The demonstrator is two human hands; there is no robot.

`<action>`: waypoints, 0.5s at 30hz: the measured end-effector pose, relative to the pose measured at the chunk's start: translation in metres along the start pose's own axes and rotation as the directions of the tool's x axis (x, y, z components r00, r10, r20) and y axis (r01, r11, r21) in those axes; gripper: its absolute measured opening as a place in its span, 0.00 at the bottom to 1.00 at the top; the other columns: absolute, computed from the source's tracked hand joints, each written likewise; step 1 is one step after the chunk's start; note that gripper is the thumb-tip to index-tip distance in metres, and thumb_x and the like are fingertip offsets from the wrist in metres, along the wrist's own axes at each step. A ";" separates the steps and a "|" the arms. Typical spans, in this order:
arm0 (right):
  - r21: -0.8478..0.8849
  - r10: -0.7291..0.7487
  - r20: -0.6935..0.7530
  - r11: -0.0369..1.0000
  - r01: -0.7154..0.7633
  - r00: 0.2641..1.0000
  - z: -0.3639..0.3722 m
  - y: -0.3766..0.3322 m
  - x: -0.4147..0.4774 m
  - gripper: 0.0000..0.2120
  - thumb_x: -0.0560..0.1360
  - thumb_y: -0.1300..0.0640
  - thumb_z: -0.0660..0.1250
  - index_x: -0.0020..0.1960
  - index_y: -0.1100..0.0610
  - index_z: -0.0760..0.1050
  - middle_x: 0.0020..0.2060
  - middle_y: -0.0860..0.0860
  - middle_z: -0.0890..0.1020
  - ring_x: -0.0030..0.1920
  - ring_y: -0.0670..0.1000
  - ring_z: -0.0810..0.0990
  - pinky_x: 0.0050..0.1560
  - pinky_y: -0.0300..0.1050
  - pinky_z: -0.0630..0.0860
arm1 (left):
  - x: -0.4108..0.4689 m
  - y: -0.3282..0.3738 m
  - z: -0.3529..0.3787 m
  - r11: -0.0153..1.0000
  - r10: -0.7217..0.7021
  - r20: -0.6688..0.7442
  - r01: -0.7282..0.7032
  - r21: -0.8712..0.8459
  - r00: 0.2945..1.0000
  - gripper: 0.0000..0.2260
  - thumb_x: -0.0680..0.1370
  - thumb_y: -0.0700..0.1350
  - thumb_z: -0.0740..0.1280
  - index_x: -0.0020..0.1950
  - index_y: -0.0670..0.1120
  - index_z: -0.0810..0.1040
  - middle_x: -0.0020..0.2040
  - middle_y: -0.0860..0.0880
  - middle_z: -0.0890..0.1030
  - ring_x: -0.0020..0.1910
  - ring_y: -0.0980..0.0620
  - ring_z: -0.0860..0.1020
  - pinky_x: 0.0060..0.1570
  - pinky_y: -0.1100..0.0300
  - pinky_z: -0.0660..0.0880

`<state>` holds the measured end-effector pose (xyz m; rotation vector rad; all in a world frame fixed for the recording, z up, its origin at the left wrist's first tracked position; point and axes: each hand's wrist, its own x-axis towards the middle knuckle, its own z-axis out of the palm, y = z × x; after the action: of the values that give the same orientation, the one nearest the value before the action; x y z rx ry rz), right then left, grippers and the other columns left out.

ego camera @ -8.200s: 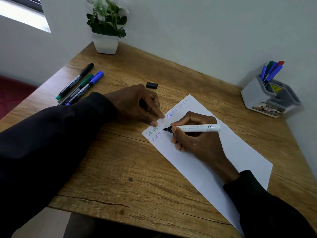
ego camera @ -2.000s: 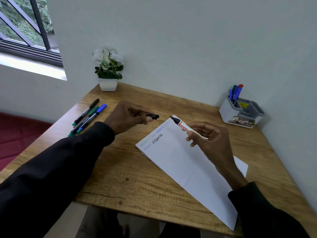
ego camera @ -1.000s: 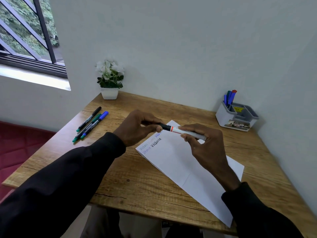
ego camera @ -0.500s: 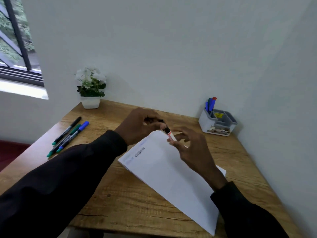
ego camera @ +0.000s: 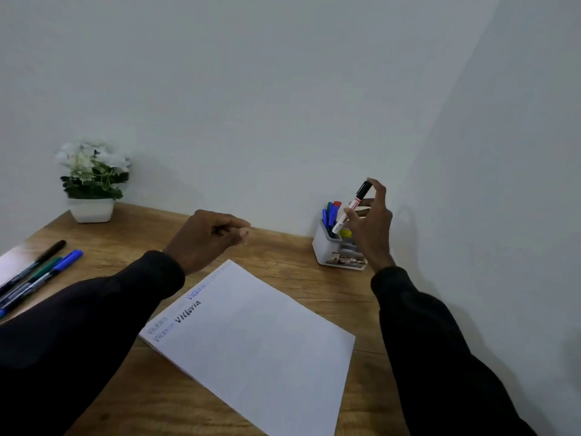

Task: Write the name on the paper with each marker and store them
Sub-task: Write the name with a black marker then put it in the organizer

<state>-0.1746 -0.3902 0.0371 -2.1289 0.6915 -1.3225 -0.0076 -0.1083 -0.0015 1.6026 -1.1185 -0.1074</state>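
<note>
The marker [ego camera: 356,201] is pinched between the thumb and the fingers [ego camera: 379,191] of the right hand [ego camera: 371,228], which is raised at the far right of the tabletop [ego camera: 283,247]. The marker is held steeply tilted, black cap uppermost, with its white barrel pointed down at the holder [ego camera: 320,248]. Its lower end is seen at the rim of the holder's left compartment; whether it is inside cannot be told. In that compartment the stored markers [ego camera: 330,212], blue, green and red, are stood upright.

The fingers [ego camera: 242,232] of the left hand [ego camera: 204,239] are loosely curled, with the thumb laid against the forefinger, and nothing is seen held in them. This hand is held over the tabletop just beyond the far corner of the paper [ego camera: 257,341].

The paper is laid at a slant across the near middle, and the name is written several times near its left corner, the darkest in black. Three loose markers [ego camera: 41,275], black, green and blue, are laid side by side at the left edge. A plant [ego camera: 92,184] in a white pot is set in the far left corner, against the wall.
</note>
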 end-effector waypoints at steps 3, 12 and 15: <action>-0.060 0.005 0.027 0.998 -0.004 1.000 0.006 0.014 0.019 0.33 0.75 0.67 0.76 0.73 0.49 0.66 0.49 0.57 0.83 0.43 0.52 0.84 0.45 0.47 0.84 | 0.002 -0.004 -0.002 1.000 -0.007 -0.010 0.008 0.014 1.000 0.07 0.76 0.43 0.71 0.52 0.45 0.85 0.42 0.54 0.86 0.43 0.59 0.84 0.45 0.72 0.76; -0.180 0.086 0.179 0.982 -0.053 0.980 0.031 0.051 0.014 0.28 0.73 0.67 0.77 0.69 0.53 0.76 0.54 0.57 0.85 0.46 0.50 0.85 0.48 0.45 0.84 | 0.004 -0.007 -0.001 0.999 -0.032 0.031 0.032 0.003 0.999 0.06 0.75 0.41 0.72 0.52 0.45 0.85 0.43 0.53 0.86 0.44 0.58 0.84 0.45 0.74 0.76; -0.229 0.065 0.161 0.973 -0.026 0.985 0.035 0.062 0.007 0.26 0.72 0.65 0.78 0.68 0.57 0.78 0.55 0.57 0.84 0.50 0.53 0.85 0.56 0.53 0.84 | 0.003 -0.010 0.000 0.998 -0.050 0.032 0.051 -0.025 0.998 0.05 0.75 0.40 0.72 0.50 0.46 0.85 0.42 0.57 0.86 0.44 0.60 0.84 0.44 0.74 0.75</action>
<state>-0.1490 -0.4337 -0.0127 -2.3568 0.8494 -1.0676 0.0001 -0.1112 -0.0076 1.6117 -1.0963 -0.1803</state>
